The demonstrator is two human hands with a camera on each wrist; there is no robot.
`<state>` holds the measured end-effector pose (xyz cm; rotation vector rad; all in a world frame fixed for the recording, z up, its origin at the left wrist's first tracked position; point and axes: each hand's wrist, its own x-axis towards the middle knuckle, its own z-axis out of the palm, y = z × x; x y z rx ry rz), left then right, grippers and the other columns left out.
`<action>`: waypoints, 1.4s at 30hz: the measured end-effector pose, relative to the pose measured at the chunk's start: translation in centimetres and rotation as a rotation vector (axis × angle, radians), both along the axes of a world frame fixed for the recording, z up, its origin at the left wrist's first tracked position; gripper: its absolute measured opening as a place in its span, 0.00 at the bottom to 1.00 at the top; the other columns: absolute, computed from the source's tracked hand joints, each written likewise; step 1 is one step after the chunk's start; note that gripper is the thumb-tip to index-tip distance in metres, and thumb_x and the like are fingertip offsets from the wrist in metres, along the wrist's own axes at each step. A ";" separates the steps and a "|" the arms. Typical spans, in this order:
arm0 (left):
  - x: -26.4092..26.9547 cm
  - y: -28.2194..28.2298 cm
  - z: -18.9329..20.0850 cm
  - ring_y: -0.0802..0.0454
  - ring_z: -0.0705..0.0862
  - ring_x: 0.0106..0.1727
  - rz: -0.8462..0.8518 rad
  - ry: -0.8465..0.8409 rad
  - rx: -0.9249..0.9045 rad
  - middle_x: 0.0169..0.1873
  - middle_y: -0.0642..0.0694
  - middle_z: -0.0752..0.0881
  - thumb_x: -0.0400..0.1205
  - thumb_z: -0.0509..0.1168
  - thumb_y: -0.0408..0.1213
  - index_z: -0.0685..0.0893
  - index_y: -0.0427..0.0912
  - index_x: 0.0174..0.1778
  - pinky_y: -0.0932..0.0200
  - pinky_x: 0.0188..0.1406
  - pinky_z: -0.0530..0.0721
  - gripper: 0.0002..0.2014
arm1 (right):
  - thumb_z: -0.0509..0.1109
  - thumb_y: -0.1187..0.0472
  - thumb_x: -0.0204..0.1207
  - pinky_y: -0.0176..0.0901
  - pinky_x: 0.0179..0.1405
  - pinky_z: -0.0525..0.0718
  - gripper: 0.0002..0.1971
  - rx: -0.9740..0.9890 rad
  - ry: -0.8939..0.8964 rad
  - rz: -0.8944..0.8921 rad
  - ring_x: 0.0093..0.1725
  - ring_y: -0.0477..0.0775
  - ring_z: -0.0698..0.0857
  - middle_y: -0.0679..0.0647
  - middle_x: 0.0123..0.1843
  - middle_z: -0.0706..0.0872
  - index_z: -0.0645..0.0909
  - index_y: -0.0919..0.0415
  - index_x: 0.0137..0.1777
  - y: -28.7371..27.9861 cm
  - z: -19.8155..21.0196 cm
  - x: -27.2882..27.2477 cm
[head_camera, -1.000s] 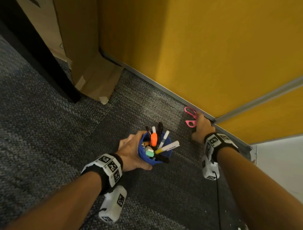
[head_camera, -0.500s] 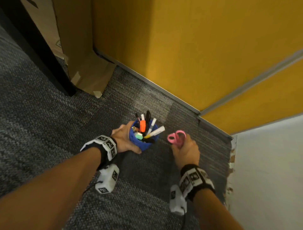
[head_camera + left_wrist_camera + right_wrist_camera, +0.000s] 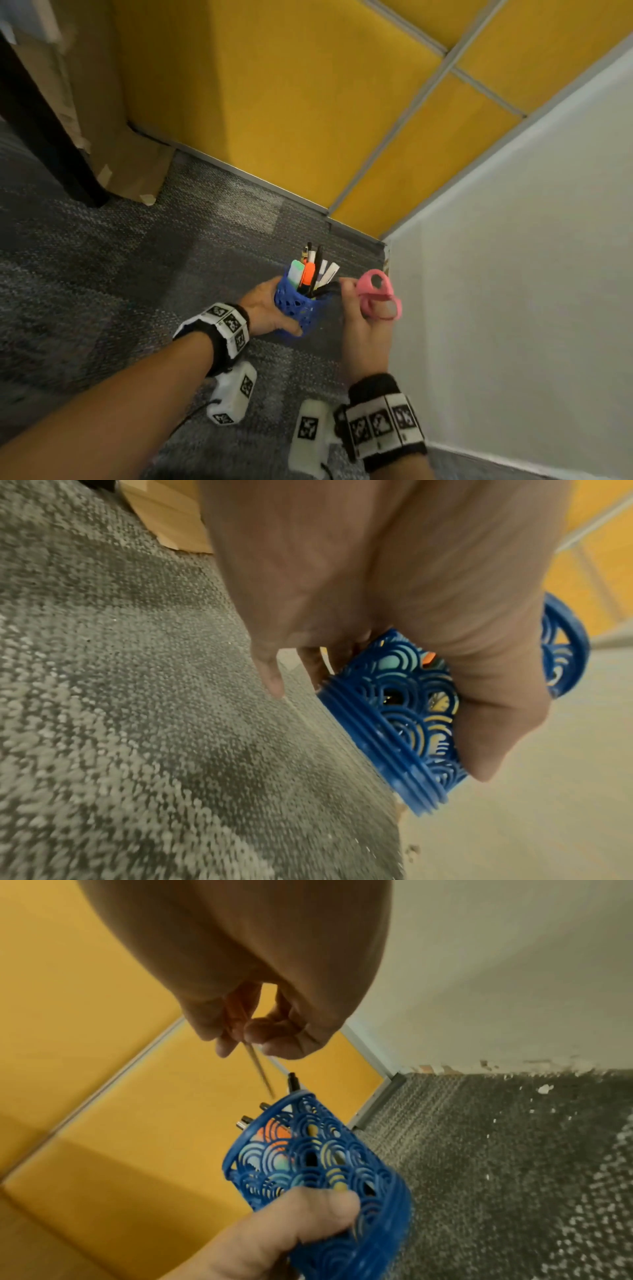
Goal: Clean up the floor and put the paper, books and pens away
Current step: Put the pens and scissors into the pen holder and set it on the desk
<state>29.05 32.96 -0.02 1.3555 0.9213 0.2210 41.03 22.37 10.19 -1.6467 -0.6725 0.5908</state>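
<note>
A blue lattice pen cup holds several pens and markers, and my left hand grips it just above the grey carpet. Seen from the left wrist, the fingers wrap the cup. My right hand holds pink-handled scissors right beside the cup's rim, handles up. In the right wrist view the closed scissor blades point down at the cup's opening, pinched between my fingers.
Yellow partition panels stand behind, and a white wall closes the right side. A cardboard box and a dark furniture leg are at the far left. Grey carpet spreads to the left.
My right hand picked the pink scissors off the floor by the partition and brought them next to the cup. The left hand shifted the cup to the right, nearer the corner.
</note>
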 end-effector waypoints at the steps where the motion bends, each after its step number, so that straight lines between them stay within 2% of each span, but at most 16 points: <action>1: 0.0 -1.1 0.7 0.52 0.87 0.58 -0.020 0.018 0.019 0.55 0.53 0.89 0.43 0.84 0.44 0.80 0.53 0.63 0.44 0.63 0.84 0.47 | 0.71 0.63 0.80 0.25 0.36 0.79 0.09 0.011 -0.029 -0.025 0.34 0.36 0.81 0.52 0.38 0.85 0.84 0.72 0.51 -0.8 1.3 -0.5; 6: -1.3 -7.2 3.6 0.53 0.87 0.55 -0.119 0.084 0.133 0.53 0.56 0.88 0.42 0.85 0.49 0.78 0.58 0.62 0.44 0.58 0.87 0.48 | 0.75 0.55 0.76 0.36 0.32 0.78 0.11 -0.175 -0.208 0.023 0.31 0.42 0.78 0.50 0.31 0.86 0.84 0.57 0.34 -6.8 4.9 -2.2; 10: -2.7 -12.1 6.7 0.55 0.88 0.53 -0.183 0.109 0.193 0.52 0.58 0.88 0.42 0.83 0.49 0.78 0.58 0.61 0.47 0.57 0.87 0.47 | 0.76 0.51 0.71 0.49 0.42 0.84 0.09 -0.374 -0.268 0.076 0.33 0.46 0.85 0.49 0.32 0.89 0.87 0.57 0.40 -11.3 5.7 -2.9; 13: -3.4 -14.8 8.2 0.56 0.87 0.52 -0.210 0.129 0.245 0.50 0.60 0.88 0.42 0.83 0.51 0.77 0.61 0.61 0.47 0.57 0.86 0.46 | 0.73 0.54 0.74 0.46 0.40 0.83 0.05 -0.386 -0.307 0.083 0.30 0.45 0.82 0.49 0.31 0.88 0.87 0.55 0.44 -14.5 6.8 -3.9; 15: -3.7 -16.3 9.3 0.56 0.87 0.50 -0.199 0.123 0.275 0.49 0.59 0.88 0.44 0.82 0.50 0.78 0.59 0.60 0.49 0.56 0.87 0.44 | 0.70 0.53 0.78 0.43 0.41 0.83 0.07 -0.362 -0.336 0.127 0.35 0.43 0.84 0.50 0.37 0.90 0.88 0.53 0.48 -16.7 7.7 -4.3; 18: -3.6 -18.3 10.3 0.55 0.87 0.51 -0.163 0.090 0.262 0.50 0.58 0.88 0.46 0.82 0.48 0.78 0.57 0.62 0.50 0.56 0.86 0.44 | 0.64 0.56 0.85 0.23 0.45 0.79 0.11 -0.256 -0.302 0.120 0.43 0.31 0.85 0.43 0.46 0.89 0.87 0.55 0.57 -19.4 8.4 -4.4; 19: -3.7 -19.0 10.6 0.54 0.87 0.52 -0.155 0.076 0.256 0.51 0.57 0.87 0.46 0.82 0.48 0.78 0.56 0.64 0.50 0.57 0.86 0.46 | 0.63 0.57 0.85 0.25 0.50 0.81 0.12 -0.218 -0.263 0.062 0.47 0.33 0.85 0.45 0.50 0.89 0.86 0.55 0.60 -20.4 8.5 -4.5; 22: -3.9 -20.7 11.1 0.52 0.86 0.53 -0.150 0.080 0.270 0.53 0.57 0.87 0.47 0.83 0.48 0.77 0.56 0.65 0.50 0.58 0.85 0.47 | 0.62 0.51 0.83 0.55 0.60 0.86 0.15 -0.229 -0.284 -0.178 0.54 0.53 0.87 0.53 0.58 0.85 0.82 0.55 0.64 -22.8 7.6 -3.8; 23: -3.8 -21.1 11.3 0.51 0.85 0.54 -0.159 0.085 0.281 0.53 0.56 0.86 0.47 0.83 0.48 0.76 0.56 0.65 0.50 0.58 0.85 0.46 | 0.62 0.48 0.80 0.60 0.60 0.85 0.17 -0.296 -0.282 -0.199 0.55 0.56 0.87 0.55 0.59 0.86 0.81 0.54 0.64 -23.3 7.5 -3.6; 25: -3.5 -21.9 11.5 0.50 0.86 0.54 -0.185 0.089 0.308 0.54 0.55 0.86 0.44 0.82 0.50 0.76 0.55 0.64 0.49 0.58 0.85 0.48 | 0.64 0.46 0.79 0.55 0.53 0.88 0.21 -0.435 -0.154 -0.131 0.51 0.56 0.88 0.55 0.58 0.87 0.81 0.57 0.65 -24.1 7.4 -3.1; 28: -3.4 -22.7 11.2 0.52 0.87 0.51 -0.207 0.098 0.354 0.51 0.56 0.87 0.42 0.83 0.51 0.77 0.56 0.62 0.48 0.55 0.86 0.48 | 0.62 0.51 0.84 0.43 0.34 0.86 0.18 -0.522 0.212 0.094 0.40 0.55 0.89 0.55 0.60 0.86 0.79 0.60 0.68 -24.1 7.9 -3.2; 30: -3.7 -23.5 11.3 0.53 0.87 0.49 -0.238 0.147 0.395 0.49 0.56 0.88 0.45 0.83 0.47 0.77 0.54 0.64 0.51 0.53 0.86 0.47 | 0.63 0.55 0.85 0.43 0.33 0.89 0.16 -0.564 0.307 0.211 0.41 0.59 0.89 0.59 0.64 0.86 0.79 0.60 0.68 -24.3 8.3 -3.4; 33: -5.0 -24.5 12.0 0.53 0.87 0.53 -0.269 0.194 0.395 0.52 0.56 0.88 0.43 0.84 0.48 0.76 0.55 0.68 0.50 0.57 0.86 0.52 | 0.64 0.58 0.84 0.49 0.45 0.92 0.14 -0.618 0.315 0.369 0.44 0.64 0.91 0.64 0.59 0.89 0.81 0.61 0.66 -25.3 8.8 -3.8; 36: -6.9 -26.5 16.3 0.51 0.84 0.58 -0.289 0.276 0.378 0.58 0.55 0.85 0.47 0.87 0.45 0.73 0.53 0.72 0.49 0.62 0.82 0.54 | 0.63 0.60 0.85 0.51 0.49 0.91 0.14 -0.620 0.361 0.430 0.42 0.62 0.91 0.67 0.56 0.90 0.81 0.62 0.66 -26.5 11.8 -5.2; 40: -8.9 -28.0 25.9 0.51 0.84 0.58 -0.199 0.317 0.282 0.56 0.54 0.85 0.50 0.87 0.41 0.74 0.51 0.70 0.50 0.62 0.82 0.50 | 0.60 0.63 0.85 0.45 0.42 0.92 0.14 -0.684 0.362 0.385 0.42 0.63 0.91 0.67 0.57 0.89 0.81 0.61 0.66 -26.3 20.4 -7.0; 42: -9.8 -28.1 31.0 0.49 0.86 0.57 -0.168 0.260 0.166 0.55 0.51 0.87 0.53 0.84 0.36 0.75 0.51 0.69 0.47 0.62 0.84 0.46 | 0.59 0.65 0.84 0.49 0.42 0.93 0.15 -0.705 0.343 0.326 0.43 0.65 0.92 0.65 0.58 0.89 0.80 0.60 0.67 -26.2 24.7 -8.0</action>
